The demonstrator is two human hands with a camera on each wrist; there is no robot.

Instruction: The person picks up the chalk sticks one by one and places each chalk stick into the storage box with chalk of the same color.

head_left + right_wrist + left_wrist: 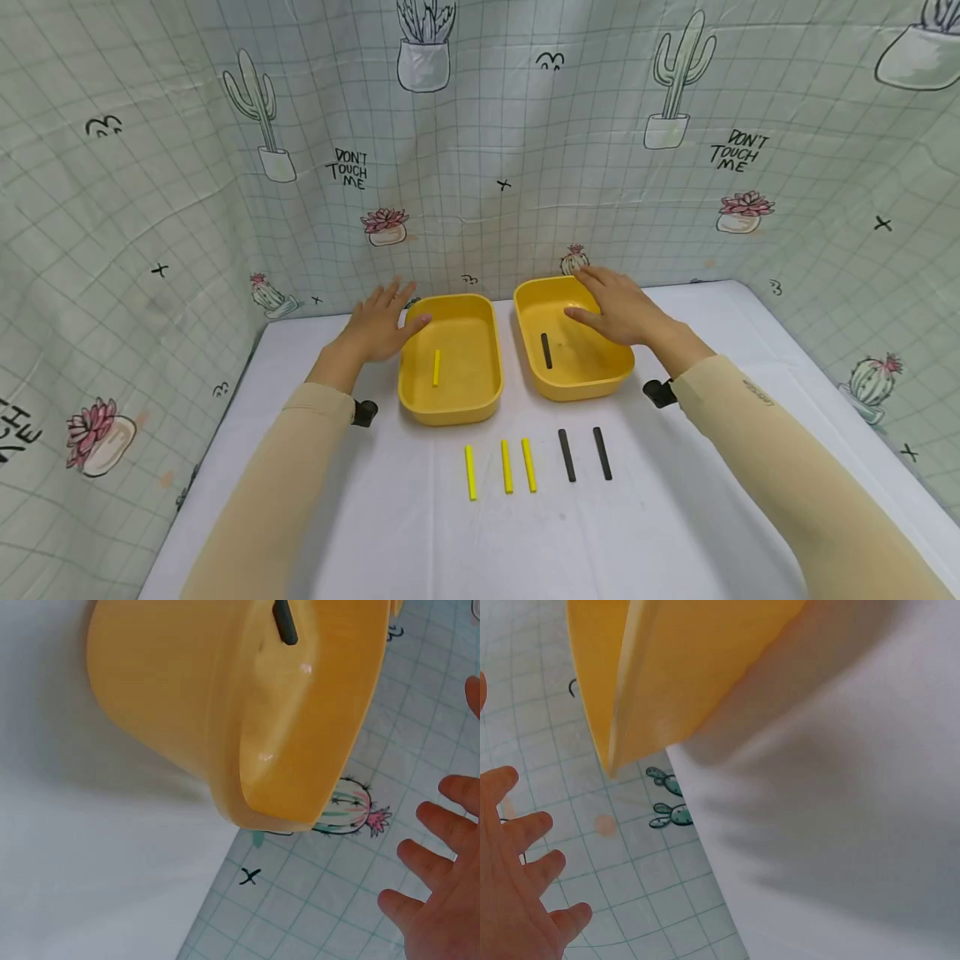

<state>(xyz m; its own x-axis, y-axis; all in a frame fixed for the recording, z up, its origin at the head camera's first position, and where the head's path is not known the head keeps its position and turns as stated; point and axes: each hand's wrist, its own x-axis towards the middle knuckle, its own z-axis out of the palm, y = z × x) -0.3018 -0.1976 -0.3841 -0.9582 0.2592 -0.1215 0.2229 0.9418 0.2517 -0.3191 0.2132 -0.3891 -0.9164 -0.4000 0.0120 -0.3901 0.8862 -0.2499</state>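
Two yellow plastic trays stand side by side at the back of the table. My left hand is at the outer left rim of the left tray, fingers spread, thumb over its edge. A short yellow stick lies inside that tray. Over the right side of the right tray is my right hand, its fingers stretched out and holding nothing. One black stick lies in this tray. In both wrist views the fingers appear straight, apart from the tray walls.
On the white table in front of the trays, three yellow sticks and two black sticks lie in a loose row. A grid-patterned cloth with cactus drawings rises behind the table and along both sides.
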